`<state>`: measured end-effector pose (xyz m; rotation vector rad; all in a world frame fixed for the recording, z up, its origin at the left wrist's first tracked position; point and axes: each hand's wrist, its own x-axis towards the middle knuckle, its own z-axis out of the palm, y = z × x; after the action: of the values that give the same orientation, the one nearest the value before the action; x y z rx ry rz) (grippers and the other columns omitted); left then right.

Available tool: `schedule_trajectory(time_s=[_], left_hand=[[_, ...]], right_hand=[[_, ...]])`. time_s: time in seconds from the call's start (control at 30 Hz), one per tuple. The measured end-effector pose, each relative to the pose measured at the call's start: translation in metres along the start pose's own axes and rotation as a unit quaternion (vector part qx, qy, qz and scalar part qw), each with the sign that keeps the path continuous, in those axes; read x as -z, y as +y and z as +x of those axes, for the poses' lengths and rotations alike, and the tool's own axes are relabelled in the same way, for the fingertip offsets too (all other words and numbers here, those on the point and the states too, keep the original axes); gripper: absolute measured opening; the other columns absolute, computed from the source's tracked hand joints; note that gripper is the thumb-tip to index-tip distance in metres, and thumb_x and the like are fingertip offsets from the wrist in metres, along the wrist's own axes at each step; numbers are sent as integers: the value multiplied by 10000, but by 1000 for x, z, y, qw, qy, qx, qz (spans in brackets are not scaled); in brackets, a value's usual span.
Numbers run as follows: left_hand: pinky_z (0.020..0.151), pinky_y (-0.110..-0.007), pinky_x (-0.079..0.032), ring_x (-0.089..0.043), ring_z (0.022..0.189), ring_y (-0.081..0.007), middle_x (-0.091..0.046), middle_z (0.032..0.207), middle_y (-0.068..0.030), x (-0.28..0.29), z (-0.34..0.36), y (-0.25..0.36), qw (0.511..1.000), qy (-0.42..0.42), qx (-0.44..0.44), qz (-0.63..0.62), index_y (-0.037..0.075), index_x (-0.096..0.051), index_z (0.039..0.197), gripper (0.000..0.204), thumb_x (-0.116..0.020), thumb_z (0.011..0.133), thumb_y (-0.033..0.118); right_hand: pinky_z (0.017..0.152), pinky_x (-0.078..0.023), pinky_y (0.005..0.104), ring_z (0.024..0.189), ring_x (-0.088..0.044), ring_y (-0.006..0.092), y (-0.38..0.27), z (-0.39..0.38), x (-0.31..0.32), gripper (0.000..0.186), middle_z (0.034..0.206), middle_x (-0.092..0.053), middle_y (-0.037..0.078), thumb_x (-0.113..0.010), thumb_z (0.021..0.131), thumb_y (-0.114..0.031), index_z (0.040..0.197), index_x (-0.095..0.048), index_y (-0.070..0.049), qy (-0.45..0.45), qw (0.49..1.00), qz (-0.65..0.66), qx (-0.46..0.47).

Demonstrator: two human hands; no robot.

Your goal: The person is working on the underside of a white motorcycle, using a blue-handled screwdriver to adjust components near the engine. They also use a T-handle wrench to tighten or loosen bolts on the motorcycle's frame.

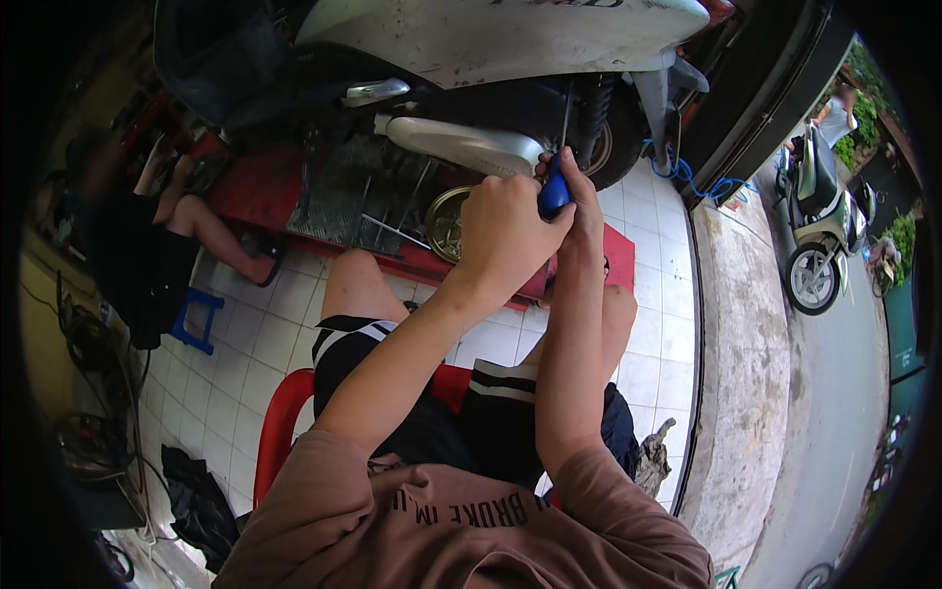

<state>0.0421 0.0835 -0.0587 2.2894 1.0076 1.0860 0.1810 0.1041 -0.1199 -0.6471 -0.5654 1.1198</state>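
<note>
A screwdriver with a thick blue handle (555, 190) is between my two hands, its thin metal shaft pointing up toward the scooter's rear. My right hand (581, 199) grips the handle from the right, with a finger stretched along it. Curled in a fist, my left hand (503, 218) closes against the handle from the left, its thumb near the butt end; its fingertips are hidden. Just beyond the hands are the scooter's silver engine cover (461, 143) and a dark coil-spring shock absorber (593, 108). I cannot make out what the screwdriver's tip touches.
The scooter stands on a red lift platform (324, 240). A round gold-coloured tray (438, 220) and a long metal rod (394, 230) lie on it. Another person (132, 231) sits at the left by a blue stool (199, 320). A blue hose (699, 181) lies by the doorway; another scooter (822, 221) is outside.
</note>
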Motion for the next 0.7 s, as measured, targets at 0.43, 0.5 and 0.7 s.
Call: schedule_trajectory(time_s=[0.43, 0.5, 0.7], left_hand=[[479, -260, -472, -645, 569, -157, -643, 664, -84, -13, -8, -9, 946, -64, 56, -312, -52, -625, 927, 460, -582, 928, 406], [479, -243, -456, -636, 568, -142, -642, 673, -64, -16, -5, -17, 862, -191, 183, -432, -14, -619, 873, 462, -546, 946, 437], [504, -200, -440, -606, 564, -103, -632, 675, -34, -25, -6, -10, 746, -129, 254, -602, 36, -629, 830, 367, -639, 897, 397]], right_hand=[[639, -492, 247, 745, -566, 133, -1, 7, 2, 295, 809, -572, 26, -569, 949, -336, 1005, -525, -50, -156, 933, 315, -78], [671, -481, 243, 782, -555, 140, 0, 5, -2, 287, 836, -570, 25, -569, 950, -323, 1020, -518, -49, -188, 909, 360, -91], [616, -484, 244, 805, -557, 146, 9, 6, -4, 374, 906, -573, 42, -548, 960, -332, 1174, -477, -35, -171, 927, 331, -42]])
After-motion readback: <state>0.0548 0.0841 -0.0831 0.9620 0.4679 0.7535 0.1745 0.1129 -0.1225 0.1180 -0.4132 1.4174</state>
